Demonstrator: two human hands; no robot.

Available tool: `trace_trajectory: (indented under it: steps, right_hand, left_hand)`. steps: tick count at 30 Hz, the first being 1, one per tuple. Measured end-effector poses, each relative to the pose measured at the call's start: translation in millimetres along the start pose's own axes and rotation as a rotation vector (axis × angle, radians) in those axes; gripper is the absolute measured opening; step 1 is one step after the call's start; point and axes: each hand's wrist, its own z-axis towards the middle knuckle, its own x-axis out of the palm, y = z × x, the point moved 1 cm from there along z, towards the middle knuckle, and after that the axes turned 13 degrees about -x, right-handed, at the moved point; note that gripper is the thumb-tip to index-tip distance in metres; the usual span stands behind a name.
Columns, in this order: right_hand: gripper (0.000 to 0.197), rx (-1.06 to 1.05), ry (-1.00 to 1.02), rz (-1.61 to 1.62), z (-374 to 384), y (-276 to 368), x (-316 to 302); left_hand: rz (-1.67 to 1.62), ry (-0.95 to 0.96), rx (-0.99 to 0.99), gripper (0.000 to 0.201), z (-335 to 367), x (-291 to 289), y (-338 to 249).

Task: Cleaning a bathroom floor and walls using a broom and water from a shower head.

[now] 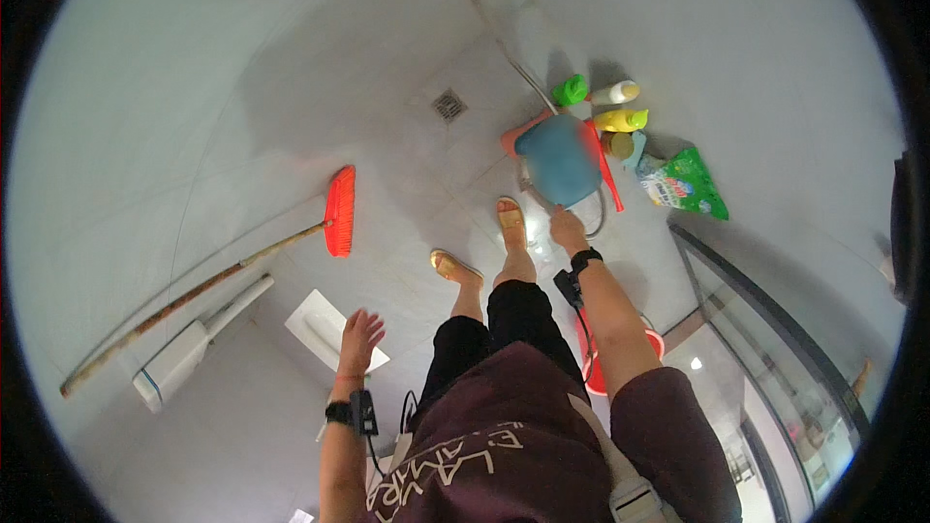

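My right hand (569, 230) reaches down to the near edge of a blue, round-cornered object (560, 167) whose top is partly blurred. The fingers are closed at that edge, and their tips are hard to see. A pinkish-red piece (523, 136) shows from under its left side, and a slim red handle (608, 169) lies along its right. My left hand (362, 334) hangs in the air with fingers spread, holding nothing. Below it is a white floor-level toilet pan (325, 320).
Several bottles, including a green bottle (571, 90) and a yellow bottle (620, 120), stand by the right wall near a green bag (686, 184). An orange broom (339, 213) leans left. A floor drain (449, 106) lies ahead. A red bucket (654, 342) and glass partition (775, 329) are right.
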Motion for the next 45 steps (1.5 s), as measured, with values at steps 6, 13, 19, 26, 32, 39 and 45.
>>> trace_trajectory:
  steps: [6, 13, 19, 26, 32, 39, 45]
  right_hand:
    - [0.041, 0.231, -0.3, 0.346, 47.4, -58.9, 29.7]
    - [0.039, 0.459, -0.188, 0.431, 74.3, -106.4, 92.8]
    - [0.035, 0.509, -0.16, 0.339, 85.1, -107.1, 110.5]
    - [0.029, 0.557, -0.095, 0.086, 91.1, -100.1, 103.1]
    - [0.043, 0.483, -0.146, -0.096, 93.8, -118.7, 100.8]
    - [0.061, 0.381, -0.114, -0.153, 102.8, -110.8, 79.5]
    - [0.063, 0.512, 0.001, -0.151, 106.7, -103.5, 79.7]
  left_hand:
    - [0.239, -0.303, -0.03, 0.042, 5.0, -63.4, 53.7]
    - [0.426, -0.286, -0.176, 0.044, 19.2, -32.2, 50.6]
    - [0.506, -0.146, -0.187, 0.04, 27.7, 5.5, 30.0]
    - [0.607, -0.079, -0.167, 0.04, 29.8, 28.8, 24.8]
    - [0.599, -0.087, -0.143, 0.038, 28.2, 30.9, 27.7]
    - [0.594, -0.085, -0.198, 0.039, 32.6, 22.7, 48.0]
    - [0.518, -0.086, -0.204, 0.034, 36.1, 31.7, 52.8]
